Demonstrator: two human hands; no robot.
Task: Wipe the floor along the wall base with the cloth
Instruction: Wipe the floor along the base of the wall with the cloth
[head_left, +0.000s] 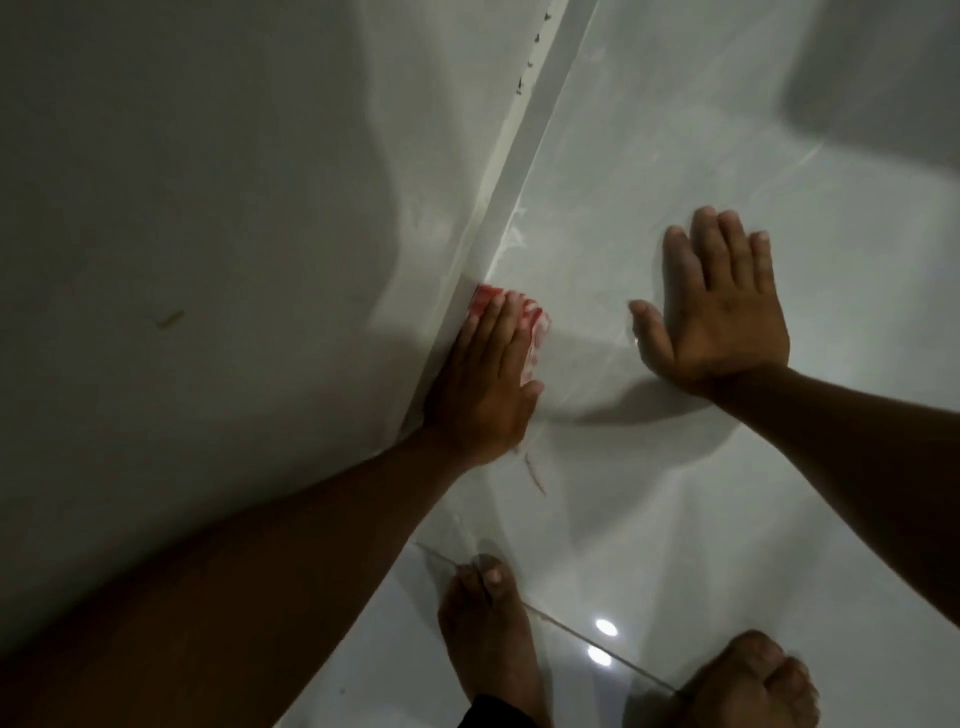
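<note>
Left hand (485, 374) flat, fingers extended, pressing red-white cloth (530, 325) on floor (675, 493) at wall base (511, 192), frame centre. Cloth long axis along wall, toward upper right. Right hand (719, 312) open, spread flat on floor, holding nothing.

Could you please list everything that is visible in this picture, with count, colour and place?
cloth: one, red and white, on the floor against the wall base, under the left hand.
wall: one, pale grey, left half of the view, with a small brownish mark low down.
wall base: one, light grey strip running where the wall meets the floor.
floor: glossy white tiles, right side, with wet streaks and a brown smear behind the left hand.
left hand: one, pressed flat on the cloth beside the wall base.
right hand: one, spread flat on bare floor, empty.
feet: two, bare, bottom edge.
</note>
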